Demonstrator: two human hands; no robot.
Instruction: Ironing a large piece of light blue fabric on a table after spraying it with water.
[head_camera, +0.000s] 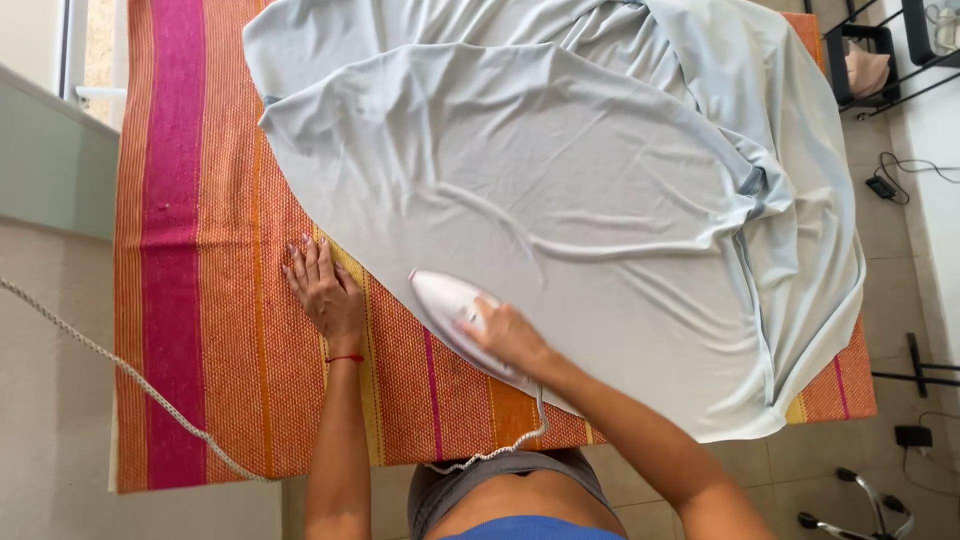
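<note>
left hand (325, 290) flat, open on striped cloth (200, 300); right hand (510, 335) grips white iron (450, 305); tiled floor (890, 230).

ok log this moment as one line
left hand flat on striped cover at cloth edge | right hand gripping white iron on cloth

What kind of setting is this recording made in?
Most likely a room in a home, set up for ironing. The right hand grips a white iron on a pale blue garment, spread over a striped orange and pink cloth. The left hand rests flat beside it, above a tiled floor.
</note>
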